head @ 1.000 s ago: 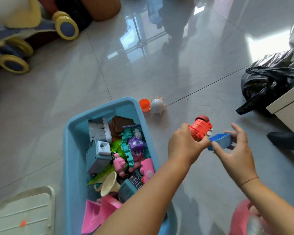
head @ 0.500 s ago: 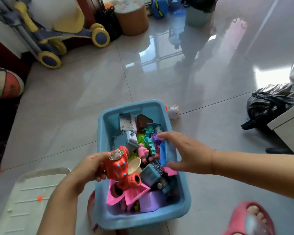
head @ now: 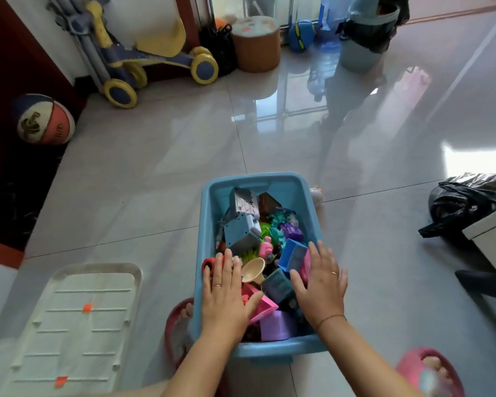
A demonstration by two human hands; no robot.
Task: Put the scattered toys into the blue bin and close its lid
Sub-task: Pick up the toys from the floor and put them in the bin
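Observation:
The blue bin (head: 298, 184) stands on the floor in front of me, filled with several toys. My left hand (head: 226, 293) lies flat, fingers spread, on the red robot toy (head: 208, 266) at the bin's left rim. Over the toys on the right side my right hand (head: 321, 285) is spread flat too, just below the blue block (head: 294, 256), which rests in the bin. The white lid (head: 72, 319) lies flat on the floor to the left of the bin. A small white round toy (head: 316, 193) sits on the floor by the bin's far right corner.
A basketball (head: 45, 119) and a blue-yellow ride-on toy (head: 143, 61) stand at the far left. A brown stool (head: 255, 43) and a grey bin (head: 361, 44) are at the back. A black bag (head: 464, 204) and white furniture (head: 493, 242) lie right. My pink slippers (head: 430, 371) flank the bin.
Both toys have gone from my grip into the bin: the red robot at the left, the blue block at the right. My hands now lie flat and spread on the toys.

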